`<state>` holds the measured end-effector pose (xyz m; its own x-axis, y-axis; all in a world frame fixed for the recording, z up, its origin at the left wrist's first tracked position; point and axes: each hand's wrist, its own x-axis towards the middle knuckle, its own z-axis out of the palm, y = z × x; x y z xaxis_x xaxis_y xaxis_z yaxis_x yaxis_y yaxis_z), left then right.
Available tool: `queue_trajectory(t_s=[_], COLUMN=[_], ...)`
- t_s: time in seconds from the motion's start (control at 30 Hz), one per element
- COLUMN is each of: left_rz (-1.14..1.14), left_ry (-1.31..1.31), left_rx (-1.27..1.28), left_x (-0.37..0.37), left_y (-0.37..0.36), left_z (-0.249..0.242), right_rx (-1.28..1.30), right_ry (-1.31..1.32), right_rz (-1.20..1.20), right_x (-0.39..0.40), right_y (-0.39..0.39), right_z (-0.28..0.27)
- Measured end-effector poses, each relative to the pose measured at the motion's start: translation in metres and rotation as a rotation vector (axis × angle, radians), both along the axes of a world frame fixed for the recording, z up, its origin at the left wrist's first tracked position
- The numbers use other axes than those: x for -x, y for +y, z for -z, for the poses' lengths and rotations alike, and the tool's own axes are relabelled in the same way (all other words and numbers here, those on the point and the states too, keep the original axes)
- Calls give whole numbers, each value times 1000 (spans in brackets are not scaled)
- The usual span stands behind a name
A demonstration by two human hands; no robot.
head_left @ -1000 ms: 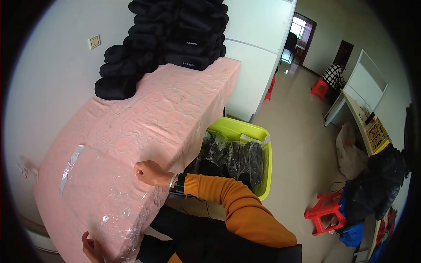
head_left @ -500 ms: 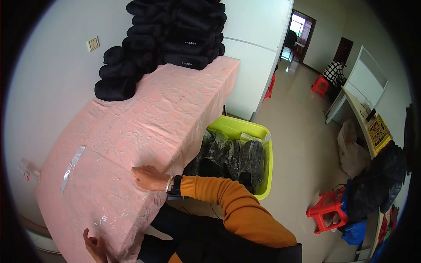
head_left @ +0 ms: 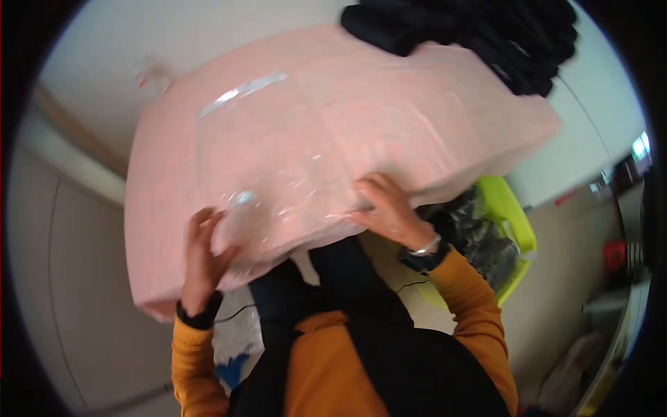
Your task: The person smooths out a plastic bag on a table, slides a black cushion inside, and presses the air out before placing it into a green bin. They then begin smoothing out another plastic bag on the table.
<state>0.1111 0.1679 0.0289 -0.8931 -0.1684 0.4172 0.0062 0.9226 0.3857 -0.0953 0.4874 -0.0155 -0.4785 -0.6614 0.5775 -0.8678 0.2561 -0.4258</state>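
A clear plastic bag [head_left: 299,174] lies flat on the pink-covered table [head_left: 417,97], with a silvery strip [head_left: 243,94] along its far end. My left hand [head_left: 205,254] is at the near left part of the bag, its fingers and thumb curved and apart. Over the bag's right near edge is my right hand [head_left: 389,208], thumb and fingers spread around a gap. Nothing is visibly gripped in either hand, though motion blurs the fingertips.
Black plush cushions [head_left: 472,35] are piled at the table's far right. Below the right edge of the table stands a yellow-green bin [head_left: 514,229] holding black items in clear wrapping [head_left: 479,240]. A white cabinet [head_left: 590,111] is beyond the table's right end.
The view has swung left and down toward the bag. My left hand has come up onto the bag from the lower edge. My right hand has gone from closed to spread.
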Motion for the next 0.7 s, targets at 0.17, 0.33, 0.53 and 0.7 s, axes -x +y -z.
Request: queue_trajectory(t_s=[0.17, 0.33, 0.53, 0.7], left_rz=[85, 125, 98, 50], left_ry=[-94, -37, -19, -5], left_rx=[45, 81, 128, 112], left_x=[5, 9, 13, 14], left_y=[12, 10, 11, 3], left_z=[10, 19, 14, 21], right_rx=[-104, -110, -162, -133], right_ry=[-29, -111, 6, -23], right_rz=[7, 35, 43, 61], right_x=[-3, -6, -10, -7], right_y=[5, 2, -4, -6], right_z=[-10, -13, -18, -11])
